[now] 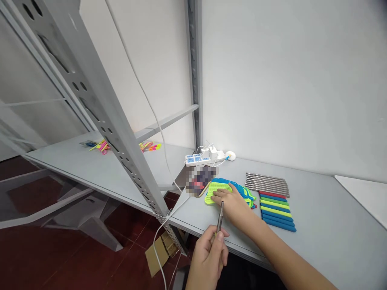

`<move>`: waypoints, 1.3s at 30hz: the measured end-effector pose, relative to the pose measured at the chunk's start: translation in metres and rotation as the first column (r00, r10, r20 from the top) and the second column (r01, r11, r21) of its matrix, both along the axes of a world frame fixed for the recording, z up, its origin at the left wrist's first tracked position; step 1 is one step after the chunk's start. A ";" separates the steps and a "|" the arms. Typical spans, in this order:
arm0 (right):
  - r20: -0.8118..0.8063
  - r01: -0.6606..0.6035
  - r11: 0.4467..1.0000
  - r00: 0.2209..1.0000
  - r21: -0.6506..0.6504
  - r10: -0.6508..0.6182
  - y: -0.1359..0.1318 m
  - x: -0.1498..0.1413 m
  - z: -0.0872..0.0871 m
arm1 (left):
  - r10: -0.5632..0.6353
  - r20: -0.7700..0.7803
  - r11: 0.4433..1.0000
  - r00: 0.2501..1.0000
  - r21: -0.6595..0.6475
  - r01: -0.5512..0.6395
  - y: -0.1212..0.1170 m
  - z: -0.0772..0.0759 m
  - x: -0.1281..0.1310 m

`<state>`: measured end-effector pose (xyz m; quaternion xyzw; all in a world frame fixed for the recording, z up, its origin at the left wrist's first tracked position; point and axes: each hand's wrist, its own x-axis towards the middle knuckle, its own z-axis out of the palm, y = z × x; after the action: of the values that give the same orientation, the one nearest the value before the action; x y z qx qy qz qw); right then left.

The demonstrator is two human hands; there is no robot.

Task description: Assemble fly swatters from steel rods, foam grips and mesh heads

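Note:
My left hand (210, 251) is closed round the lower end of a thin metal rod (221, 215), which points up and away from me over the table's front edge. My right hand (231, 201) lies with fingers stretched flat on a yellow-green mesh swatter head (216, 189), the top one of a small stack of blue and green mesh heads (246, 193). Just right of that hand lies a row of coloured handle sleeves (276, 211), red, blue and green. Behind them rests a bundle of bare metal rods (267, 184).
A white power strip (202, 158) with a charger and cable sits by the wall on the grey table (326, 229). A slanted grey shelf upright (99, 108) stands at the left. Bright plastic pieces (102, 146) lie on the far left bench. A cardboard piece (157, 253) lies on the red floor.

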<state>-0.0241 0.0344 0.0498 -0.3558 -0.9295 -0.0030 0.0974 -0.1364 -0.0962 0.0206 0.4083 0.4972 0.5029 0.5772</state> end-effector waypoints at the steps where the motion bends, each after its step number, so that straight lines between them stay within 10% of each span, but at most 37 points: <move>1: -0.015 0.004 1.000 1.000 0.016 -0.004 -0.003 0.006 0.004 | -0.007 0.006 1.000 1.000 0.002 0.007 -0.001 0.001 0.001; 5: -0.247 0.087 0.974 0.968 0.209 -0.033 -0.019 0.045 0.019 | -0.028 0.021 1.000 0.999 0.013 0.027 -0.003 0.004 0.001; 8: -0.592 0.318 0.881 0.804 0.350 -0.056 -0.041 0.087 0.029 | -0.062 -0.007 0.997 0.998 0.042 0.062 -0.004 0.009 0.004; 11: -0.901 0.642 0.763 0.369 0.070 -0.228 -0.070 0.123 0.036 | -0.097 -0.094 0.993 0.991 0.064 0.103 -0.007 0.016 0.011; 14: -0.937 0.571 0.744 -0.168 -0.346 -0.306 -0.099 0.143 0.038 | -0.180 -0.218 0.978 0.959 0.065 0.199 -0.011 0.025 0.023; 18: -0.816 0.334 0.782 -0.455 -0.527 -0.356 -0.131 0.152 0.032 | -0.279 -0.395 0.929 0.875 0.118 0.350 -0.019 0.037 0.045; 23: -0.796 0.251 0.809 -0.474 -0.531 -0.376 -0.160 0.156 0.025 | -0.303 -0.527 0.876 0.794 0.173 0.450 -0.032 0.046 0.072; 39: -0.910 0.090 0.913 -0.164 -0.399 -0.381 -0.172 0.182 0.039 | -0.242 -0.652 0.852 0.718 0.211 0.479 -0.047 0.089 0.069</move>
<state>0.1574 -0.1379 0.0889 -0.4106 -0.4564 0.3348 0.7149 -0.0671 -0.1433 0.1092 0.7369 0.4608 0.3045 0.3898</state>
